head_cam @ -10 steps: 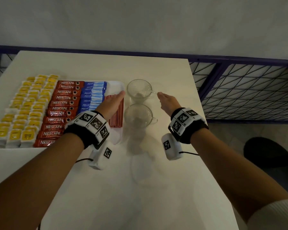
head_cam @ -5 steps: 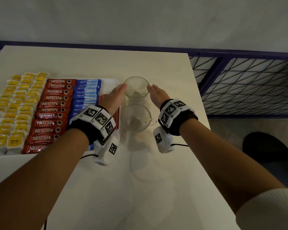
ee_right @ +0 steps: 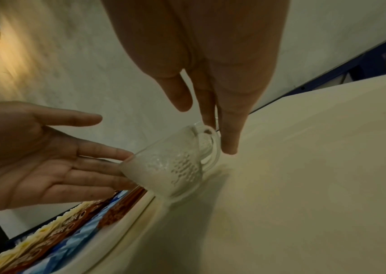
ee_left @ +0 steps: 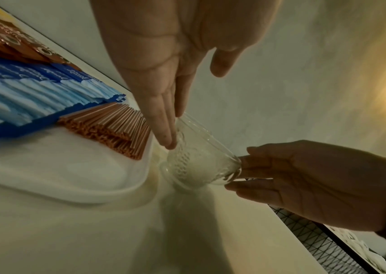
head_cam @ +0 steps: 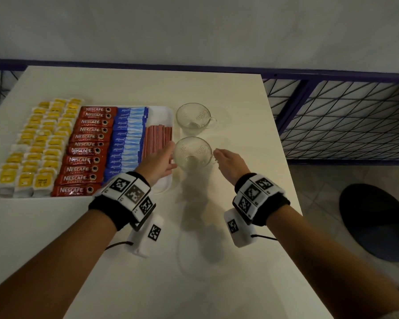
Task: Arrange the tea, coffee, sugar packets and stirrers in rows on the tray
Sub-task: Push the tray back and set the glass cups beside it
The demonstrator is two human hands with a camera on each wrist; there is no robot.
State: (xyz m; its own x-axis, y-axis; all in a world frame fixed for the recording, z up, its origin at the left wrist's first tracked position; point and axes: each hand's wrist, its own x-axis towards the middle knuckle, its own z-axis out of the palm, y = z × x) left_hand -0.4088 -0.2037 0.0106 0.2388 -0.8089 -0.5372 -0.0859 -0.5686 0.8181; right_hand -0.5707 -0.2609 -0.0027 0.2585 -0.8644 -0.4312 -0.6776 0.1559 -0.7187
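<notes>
Your L hand [head_cam: 158, 161]: fingers [ee_left: 163, 118] straight and together, tips touching the near cup [head_cam: 192, 153] on its tray side. Your R hand [head_cam: 230, 162]: fingers [ee_right: 230, 137] straight, together, tips at the cup's handle; neither hand curls round it. Cup stands upright on the table [head_cam: 124, 261], just beside the tray [head_cam: 164, 183]; far cup [head_cam: 193, 117] behind it. On the tray, L to R in rows: yellow tea bags [head_cam: 36, 146], red coffee sticks [head_cam: 85, 150], blue sugar packets [head_cam: 124, 141], red stirrers [head_cam: 158, 138] at the R edge.
</notes>
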